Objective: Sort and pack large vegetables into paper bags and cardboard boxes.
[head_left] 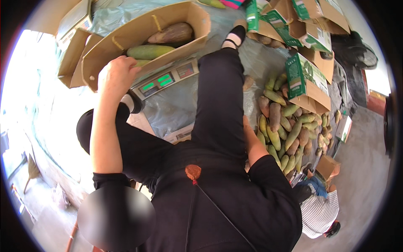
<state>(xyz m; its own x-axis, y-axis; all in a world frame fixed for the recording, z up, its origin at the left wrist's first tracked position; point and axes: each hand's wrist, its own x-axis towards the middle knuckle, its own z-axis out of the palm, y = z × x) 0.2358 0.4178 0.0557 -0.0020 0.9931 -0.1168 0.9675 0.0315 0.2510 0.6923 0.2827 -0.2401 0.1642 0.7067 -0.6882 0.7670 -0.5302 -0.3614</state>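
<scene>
In front of me, an open cardboard box [184, 12] stands on a digital scale [168, 80] with lit green digits. Inside lie a long green vegetable [150, 51], a brownish one [171, 33] and part of a paler green one [142, 62]. My left hand [116, 74] reaches over the box's near wall, its fingers curled beside the paler vegetable; whether they grip it is hidden. Down beside my right thigh is my right hand [247, 124], mostly hidden by the leg, its fingers out of sight. A heap of green and brownish vegetables [289, 130] lies close to it.
Green-and-white cartons [308, 80] stand on and behind the heap at the right. Plastic sheeting [168, 115] covers the floor around the scale. At the lower right is another person in a striped top [320, 214]. A broom [32, 170] is at the far left.
</scene>
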